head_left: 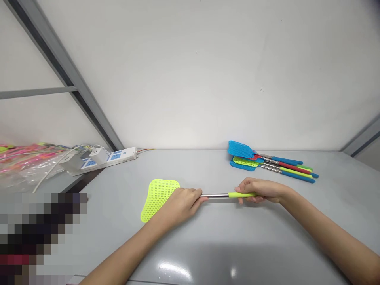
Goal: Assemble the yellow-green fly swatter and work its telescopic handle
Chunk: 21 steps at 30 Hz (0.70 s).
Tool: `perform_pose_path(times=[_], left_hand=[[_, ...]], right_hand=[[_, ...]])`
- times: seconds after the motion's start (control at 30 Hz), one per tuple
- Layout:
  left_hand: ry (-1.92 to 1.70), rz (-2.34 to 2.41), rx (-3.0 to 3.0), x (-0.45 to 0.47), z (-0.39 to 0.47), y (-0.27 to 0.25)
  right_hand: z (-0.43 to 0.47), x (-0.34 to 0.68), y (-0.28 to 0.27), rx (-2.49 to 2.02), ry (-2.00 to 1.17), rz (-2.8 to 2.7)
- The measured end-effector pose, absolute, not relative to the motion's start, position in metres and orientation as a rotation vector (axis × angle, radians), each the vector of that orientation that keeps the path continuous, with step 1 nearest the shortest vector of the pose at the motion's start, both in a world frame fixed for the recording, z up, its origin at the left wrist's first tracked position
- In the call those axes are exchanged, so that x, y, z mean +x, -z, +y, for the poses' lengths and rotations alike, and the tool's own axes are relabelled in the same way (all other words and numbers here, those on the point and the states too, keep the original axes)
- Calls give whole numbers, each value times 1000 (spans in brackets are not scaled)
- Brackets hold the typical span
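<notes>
A yellow-green fly swatter (pixel 160 196) lies across the middle of the view, its perforated head to the left and its metal rod running right. My left hand (pixel 185 202) is closed round the swatter's neck, where the rod meets the head, and covers part of both. Closed on the yellow-green grip at the other end is my right hand (pixel 255 190). A stretch of bare metal rod shows between the two hands. Behind my right hand lies a pile of fly swatters (pixel 242 150) in blue, red and yellow-green, handles pointing right.
On the left, a white power strip (pixel 121 154) with plugged-in adapters and a cable rests near the wall. Beyond it are clear plastic bags (pixel 35 162) with colourful things inside. The grey table (pixel 208 237) meets a white wall at the back. A pixelated patch hides the lower left.
</notes>
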<state>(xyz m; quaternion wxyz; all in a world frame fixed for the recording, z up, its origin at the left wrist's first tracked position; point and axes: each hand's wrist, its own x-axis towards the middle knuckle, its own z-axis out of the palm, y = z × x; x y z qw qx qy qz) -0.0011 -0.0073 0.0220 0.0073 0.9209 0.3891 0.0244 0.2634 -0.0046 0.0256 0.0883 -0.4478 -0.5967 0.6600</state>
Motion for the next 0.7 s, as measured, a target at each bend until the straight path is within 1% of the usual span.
perform_pose_path(times=[0.17,0.3,0.37,0.53,0.7], left_hand=[[-68,1173,2730,-5,-3,-25],[-62,1166,2686,-8,0,-21],[-67,1148,2719,-9,0,-19],[-82,1121,2814,-9,-5,-17],[-82,1129,2918,-6,-9,-18]], right_hand=[[-7,264,-38,-1386,-1708,-2032],[-3,265,-30,-1440,-1502,-2116],[-1,263,-25,-1417,-1463,-2132],[-5,258,-21,-1309,-1622,-1995],[-6,260,-14,-1300,-1961,-1718]])
